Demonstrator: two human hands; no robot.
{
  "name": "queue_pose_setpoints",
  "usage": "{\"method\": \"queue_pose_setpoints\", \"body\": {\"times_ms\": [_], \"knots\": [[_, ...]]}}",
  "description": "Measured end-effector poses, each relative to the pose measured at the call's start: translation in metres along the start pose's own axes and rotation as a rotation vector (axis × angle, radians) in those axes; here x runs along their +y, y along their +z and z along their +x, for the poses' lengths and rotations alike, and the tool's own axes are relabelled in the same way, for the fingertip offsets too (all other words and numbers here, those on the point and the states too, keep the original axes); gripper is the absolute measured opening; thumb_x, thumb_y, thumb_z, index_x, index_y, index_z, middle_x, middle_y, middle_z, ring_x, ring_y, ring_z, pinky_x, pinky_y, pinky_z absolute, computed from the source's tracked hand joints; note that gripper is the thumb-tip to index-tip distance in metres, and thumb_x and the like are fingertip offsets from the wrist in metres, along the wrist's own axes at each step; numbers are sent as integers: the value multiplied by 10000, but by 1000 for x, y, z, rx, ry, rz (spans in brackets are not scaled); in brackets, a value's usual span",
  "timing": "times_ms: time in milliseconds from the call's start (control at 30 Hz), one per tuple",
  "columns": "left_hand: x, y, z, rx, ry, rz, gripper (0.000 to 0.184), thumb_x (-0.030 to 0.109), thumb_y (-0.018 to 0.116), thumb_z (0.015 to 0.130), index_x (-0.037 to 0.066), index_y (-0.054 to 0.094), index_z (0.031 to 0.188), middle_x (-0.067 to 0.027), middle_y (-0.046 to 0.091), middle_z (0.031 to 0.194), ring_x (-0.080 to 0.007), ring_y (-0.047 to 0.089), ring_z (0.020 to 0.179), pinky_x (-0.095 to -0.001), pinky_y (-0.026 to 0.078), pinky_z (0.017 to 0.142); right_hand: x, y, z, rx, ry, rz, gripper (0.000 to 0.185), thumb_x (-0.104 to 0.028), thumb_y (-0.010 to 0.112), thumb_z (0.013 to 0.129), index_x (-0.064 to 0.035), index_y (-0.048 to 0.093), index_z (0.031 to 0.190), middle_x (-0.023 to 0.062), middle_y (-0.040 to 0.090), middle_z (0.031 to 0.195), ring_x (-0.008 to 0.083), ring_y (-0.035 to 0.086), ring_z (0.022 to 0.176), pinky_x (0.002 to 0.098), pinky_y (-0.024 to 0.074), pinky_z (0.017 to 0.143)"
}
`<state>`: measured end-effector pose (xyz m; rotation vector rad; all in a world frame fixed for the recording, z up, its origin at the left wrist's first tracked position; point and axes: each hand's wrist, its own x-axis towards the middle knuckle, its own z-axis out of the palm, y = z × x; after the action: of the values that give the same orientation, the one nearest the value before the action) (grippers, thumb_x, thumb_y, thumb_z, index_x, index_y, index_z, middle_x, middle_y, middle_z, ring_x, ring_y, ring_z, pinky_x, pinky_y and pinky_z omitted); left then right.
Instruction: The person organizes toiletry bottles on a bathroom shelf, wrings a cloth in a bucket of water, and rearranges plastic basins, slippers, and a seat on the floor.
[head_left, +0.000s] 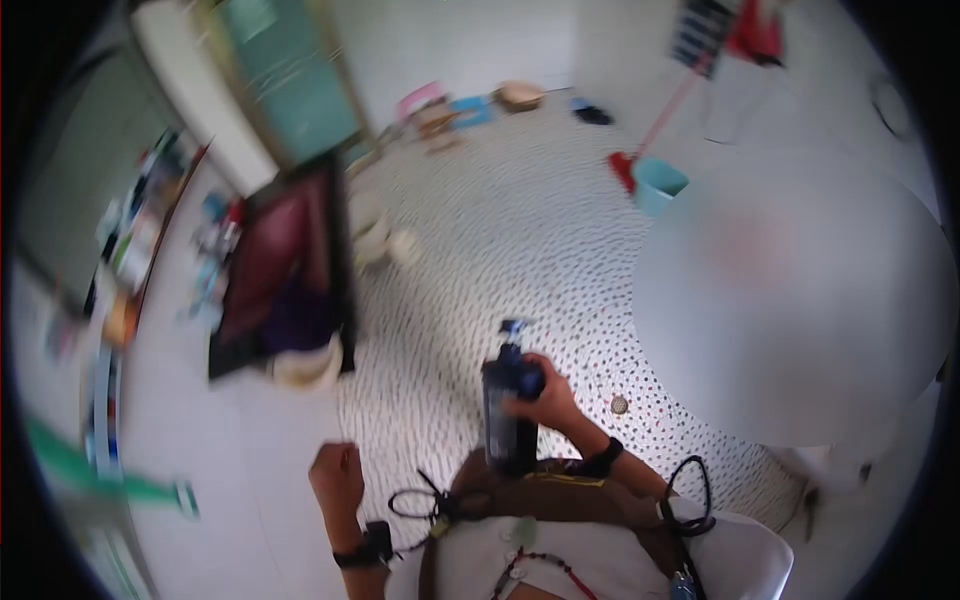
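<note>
A dark pump bottle [510, 425] with a pump head [514, 330] stands nearly upright in front of my body, above my lap. Around its upper part, from the right side, my right hand [550, 400] is wrapped. My left hand [338, 478] is raised to the left, apart from the bottle, with its fingers curled into a fist. Nothing shows in that fist. Each wrist wears a dark band.
At left is a dark-framed basin [343, 280] holding dark red and purple things, beside a shelf [155, 255] of toiletries. Farther off are a teal bucket [660, 186], a red broom [622, 170] and a stool [436, 122] on the pebbled floor [480, 220]. A round blur hides the right side.
</note>
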<state>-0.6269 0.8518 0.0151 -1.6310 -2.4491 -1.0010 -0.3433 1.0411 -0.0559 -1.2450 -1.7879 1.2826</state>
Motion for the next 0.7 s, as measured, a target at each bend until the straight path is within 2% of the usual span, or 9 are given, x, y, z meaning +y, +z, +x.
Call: {"method": "queue_pose_setpoints", "body": {"times_ms": [100,167,233,333,433,500,533,633,700], "knots": [[0,40,95,30,187,-116,48,7,608,735,0,591,778,-136,562,685,-278,559,592,-340,453,553,-10,-66,89,348,-178,-115,733,-251,787,581,-60,421,1186,125,598,1025,237,584,962,337,440,872],[5,65,144,-59,22,-170,45,-4,603,745,-2,586,786,-125,552,671,-257,553,581,-325,439,535,-63,-130,140,766,-268,-16,723,-195,777,597,-31,393,1187,137,572,1023,198,570,914,310,458,841],[15,92,191,-87,203,-205,26,0,598,757,4,578,774,-117,533,658,-237,543,569,-316,421,515,-80,-182,166,1047,-306,223,722,-160,771,601,-5,373,1183,156,549,1020,183,551,889,293,468,816],[37,133,256,-200,279,-260,30,22,597,755,13,574,772,-124,539,669,-254,547,578,-325,425,528,-46,-172,184,956,-199,185,733,-162,774,596,2,363,1181,168,549,1022,192,556,890,307,480,801],[68,169,322,-280,399,-269,39,48,605,753,44,579,781,-111,557,686,-257,572,604,-330,443,541,20,-95,200,459,200,-131,747,-361,773,559,-46,453,1156,180,613,898,270,622,874,339,481,776],[88,191,364,-299,481,-285,42,45,607,754,52,579,784,-100,558,683,-261,570,588,-327,441,522,33,-98,231,596,-50,-28,753,-295,793,535,-30,460,1156,167,604,1000,257,594,961,339,457,830],[100,201,384,-288,501,-287,53,38,612,753,57,578,790,-95,562,684,-262,566,566,-321,435,499,29,-128,250,713,1,-57,766,-281,801,525,-14,450,1151,133,594,1005,210,568,948,336,440,850],[122,241,435,-308,529,-312,59,36,616,745,54,581,789,-104,563,690,-283,565,576,-335,444,506,24,-236,318,1187,-157,10,601,-89,745,676,15,401,1157,100,558,915,153,531,775,266,464,703],[126,269,467,-330,511,-334,51,47,618,743,51,582,779,-106,560,688,-296,566,590,-352,452,517,-8,-273,367,1383,-287,136,584,-77,738,690,8,391,1152,101,557,936,155,539,771,274,476,685]]}}
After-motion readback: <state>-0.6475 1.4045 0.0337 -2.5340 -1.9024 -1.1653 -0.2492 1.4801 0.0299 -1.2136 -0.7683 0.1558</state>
